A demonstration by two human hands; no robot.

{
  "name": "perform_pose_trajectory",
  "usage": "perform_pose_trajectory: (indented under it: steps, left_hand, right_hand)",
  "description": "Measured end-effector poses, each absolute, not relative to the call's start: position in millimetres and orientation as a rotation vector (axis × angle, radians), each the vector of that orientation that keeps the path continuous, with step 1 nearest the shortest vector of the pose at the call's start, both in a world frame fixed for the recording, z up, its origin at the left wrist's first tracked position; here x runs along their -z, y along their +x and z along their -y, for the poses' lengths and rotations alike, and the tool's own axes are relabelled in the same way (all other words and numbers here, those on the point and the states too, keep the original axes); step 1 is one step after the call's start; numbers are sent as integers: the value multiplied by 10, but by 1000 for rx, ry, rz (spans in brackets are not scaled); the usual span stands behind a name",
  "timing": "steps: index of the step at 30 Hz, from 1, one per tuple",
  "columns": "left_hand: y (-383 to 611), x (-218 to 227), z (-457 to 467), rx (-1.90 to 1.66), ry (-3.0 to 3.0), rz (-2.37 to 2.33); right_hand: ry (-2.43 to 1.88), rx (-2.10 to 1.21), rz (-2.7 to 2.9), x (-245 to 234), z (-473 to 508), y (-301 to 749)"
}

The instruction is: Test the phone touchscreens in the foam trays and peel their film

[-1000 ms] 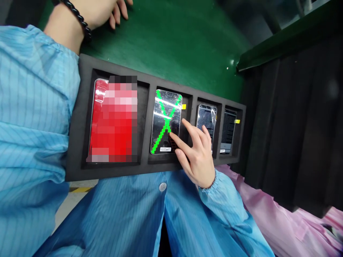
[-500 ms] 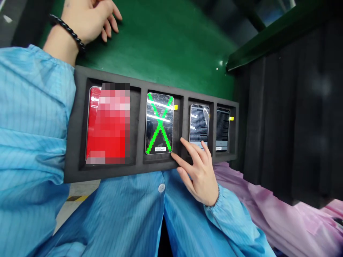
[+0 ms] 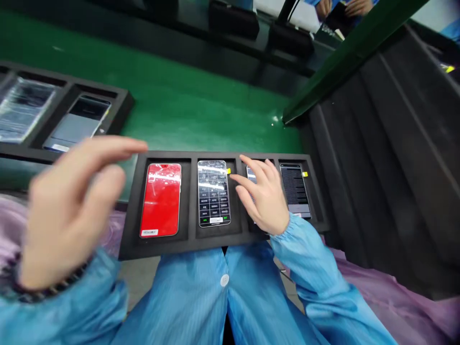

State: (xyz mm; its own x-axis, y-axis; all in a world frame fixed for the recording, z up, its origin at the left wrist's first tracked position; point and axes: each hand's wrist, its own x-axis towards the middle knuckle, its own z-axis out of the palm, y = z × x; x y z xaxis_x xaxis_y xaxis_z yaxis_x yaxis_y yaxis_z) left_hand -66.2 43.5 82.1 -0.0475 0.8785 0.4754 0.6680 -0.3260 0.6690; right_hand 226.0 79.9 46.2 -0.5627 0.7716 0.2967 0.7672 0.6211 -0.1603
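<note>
A black foam tray lies across my lap at the table edge, with one phone in each compartment. The phone at its left end shows a plain red screen. Beside it, a phone with a grid menu carries a yellow tab. My right hand, fingers spread and holding nothing, hovers over the third phone and largely hides it. Lines of text fill the screen of the rightmost phone. My left hand, blurred, is raised left of the tray with thumb and index finger apart, empty.
Another foam tray with phones lies on the green tabletop to the left. Stacked black foam trays rise at the right beside a green rail. Across the table, another person's hands hold a dark object.
My left hand has come from the far left down toward me. The second phone's green cross has given way to a grid menu. My right hand stays by the third phone; the view has shifted.
</note>
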Motion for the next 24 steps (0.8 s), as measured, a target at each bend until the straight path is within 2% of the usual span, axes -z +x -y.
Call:
perform_pose_trajectory:
  steps: [2,7,13,17,24]
  left_hand:
    - [-566,-643,-130,-1198,1763,-1878]
    - [-582,-64,23,-941,1844,-1968]
    - [-588,116,-6,-733,1962,-2015]
    - [-601,157,236,-734,1949,-2025]
    - [-647,343,878,-1081,2077,-2100]
  right_hand:
    - [-1268,-46,2559,-299,-893,2197]
    - [-1289,-82,2655,-122,-1004,2131]
    - [-1244,-41,2476,-268,-879,2270]
    - [-1182,-147,2441,-262,-555,2362]
    - [-790,-293,2476,-42,-161,2334]
